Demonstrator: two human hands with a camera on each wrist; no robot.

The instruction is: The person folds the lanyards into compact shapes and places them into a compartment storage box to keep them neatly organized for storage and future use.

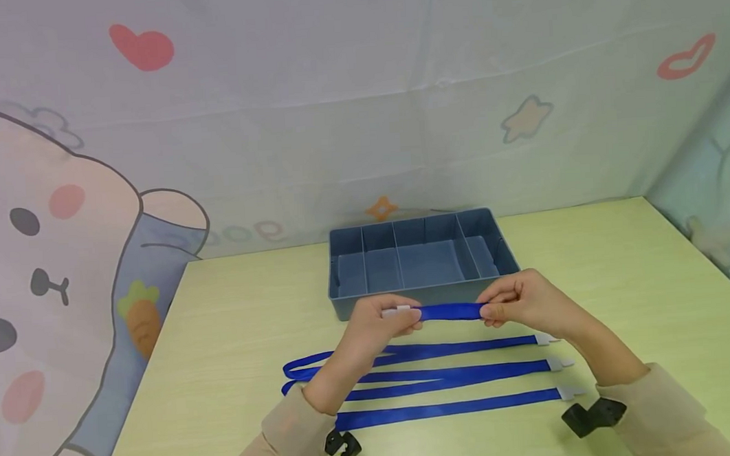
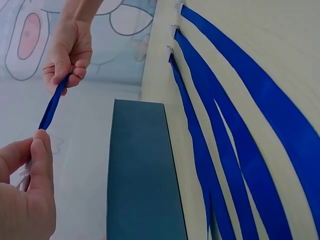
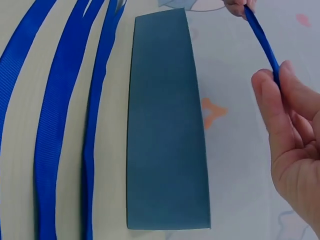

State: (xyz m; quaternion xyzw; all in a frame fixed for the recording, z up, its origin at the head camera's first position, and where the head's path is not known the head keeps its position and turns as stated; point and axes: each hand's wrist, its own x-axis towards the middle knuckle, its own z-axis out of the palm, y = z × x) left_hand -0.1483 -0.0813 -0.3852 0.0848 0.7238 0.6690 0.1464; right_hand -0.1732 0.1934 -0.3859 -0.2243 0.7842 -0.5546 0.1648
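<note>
Between my two hands a blue lanyard (image 1: 450,312) is stretched level, just in front of the divided box. Its left end, with a white clip (image 1: 397,310), is pinched between thumb and fingers of my left hand (image 1: 376,324). My right hand (image 1: 526,303) pinches the other end of the folded strap. The left wrist view shows the same lanyard (image 2: 53,106) running up to the right hand; in the right wrist view the strap (image 3: 262,40) rises from my right fingertips. Below the hands, three more blue lanyards (image 1: 459,373) lie side by side, white clips (image 1: 556,364) to the right.
A grey-blue box (image 1: 427,295) with several compartments stands at the back of the pale yellow-green table (image 1: 224,373). Behind it hangs a printed cloth (image 1: 310,134) with a cartoon figure at left. Black mounts (image 1: 594,417) are on both wrists.
</note>
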